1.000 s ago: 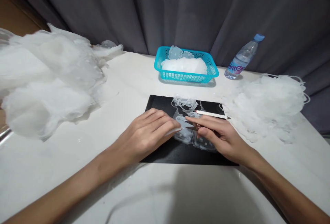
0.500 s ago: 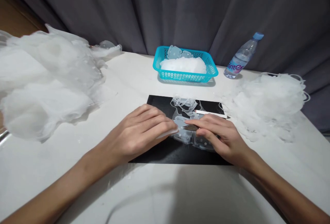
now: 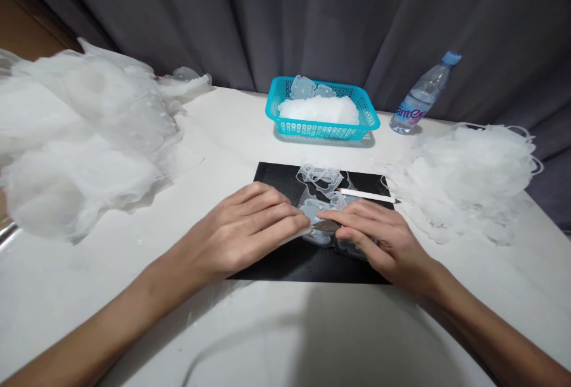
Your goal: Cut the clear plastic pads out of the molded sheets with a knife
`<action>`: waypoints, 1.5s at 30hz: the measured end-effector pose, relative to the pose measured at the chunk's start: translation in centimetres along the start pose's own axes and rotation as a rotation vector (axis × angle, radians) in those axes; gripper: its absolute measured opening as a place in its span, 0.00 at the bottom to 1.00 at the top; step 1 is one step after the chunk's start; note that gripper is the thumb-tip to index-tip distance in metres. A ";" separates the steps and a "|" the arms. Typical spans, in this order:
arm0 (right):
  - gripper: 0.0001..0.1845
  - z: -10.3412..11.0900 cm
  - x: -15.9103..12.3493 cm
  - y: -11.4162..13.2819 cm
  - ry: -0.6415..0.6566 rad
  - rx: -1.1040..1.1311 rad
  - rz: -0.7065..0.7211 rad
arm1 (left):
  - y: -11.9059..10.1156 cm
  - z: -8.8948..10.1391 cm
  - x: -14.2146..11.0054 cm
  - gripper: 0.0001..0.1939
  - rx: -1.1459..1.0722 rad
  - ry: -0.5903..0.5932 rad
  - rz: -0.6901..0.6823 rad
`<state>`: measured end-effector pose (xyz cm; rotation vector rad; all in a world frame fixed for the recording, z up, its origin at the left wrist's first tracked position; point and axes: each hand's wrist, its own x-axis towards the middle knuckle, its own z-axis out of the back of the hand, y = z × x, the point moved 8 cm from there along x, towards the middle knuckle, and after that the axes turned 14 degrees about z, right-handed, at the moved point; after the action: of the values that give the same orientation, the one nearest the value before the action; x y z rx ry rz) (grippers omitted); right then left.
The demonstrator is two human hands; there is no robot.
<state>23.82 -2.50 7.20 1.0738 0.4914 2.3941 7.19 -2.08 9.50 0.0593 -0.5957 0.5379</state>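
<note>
My left hand [image 3: 254, 229] is closed, fingers together and bent down, over a whitish piece [image 3: 297, 235] whose edge shows below the fingertips; the rest is hidden. Pinched in my right hand [image 3: 379, 232] are pointed metal tweezers [image 3: 328, 226], their tip touching or very near my left fingertips. Beneath both hands lies a translucent, silicone-like sheet [image 3: 312, 205] with rounded outlines and small dots, on a black mat [image 3: 281, 268]. Thin clear loops of trimming [image 3: 320, 176] lie at the sheet's far end. Beside them is a white pen-like tool [image 3: 368, 195] with a dark pointed tip.
A turquoise basket [image 3: 321, 132] with white, translucent pieces stands behind the mat. To its right is a water bottle [image 3: 416, 101]. A big heap of translucent sheets [image 3: 89, 137] fills the left side; a tangle of clear scraps [image 3: 473, 179] lies at right. A dark curtain hangs behind.
The tweezers' tip has moved slightly left and down to my left fingertips. Its two points showed apart before and are now partly hidden. The view has shifted slightly.
</note>
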 end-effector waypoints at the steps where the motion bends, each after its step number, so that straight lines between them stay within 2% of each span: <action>1: 0.20 0.0 0.0 0.0 -0.001 0.000 0.002 | -0.1 0.0 0.1 0.09 0.010 0.004 -0.010; 7: 0.19 -0.1 -0.1 0.1 -0.003 -0.017 0.019 | -0.8 0.6 0.7 0.11 0.033 -0.029 -0.059; 11: 0.19 -0.1 0.0 0.2 0.002 -0.022 0.022 | -0.8 0.5 0.6 0.12 0.043 -0.014 -0.047; 17: 0.18 0.0 0.0 0.3 -0.001 -0.037 0.035 | -0.7 0.5 0.3 0.09 0.029 -0.013 -0.038; 33: 0.16 0.0 0.2 0.3 0.038 -0.073 0.033 | -1.0 0.6 0.4 0.13 0.057 -0.025 -0.082; 38: 0.17 0.0 0.3 0.3 0.040 -0.060 0.020 | -0.4 0.2 0.0 0.17 -0.003 -0.004 -0.020; 45: 0.15 0.3 0.2 -0.1 0.015 -0.023 -0.019 | -0.6 0.1 -0.1 0.13 0.016 -0.010 -0.057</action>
<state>23.93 -2.31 7.45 1.0371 0.4757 2.3870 7.39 -2.61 9.60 0.0936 -0.5979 0.4874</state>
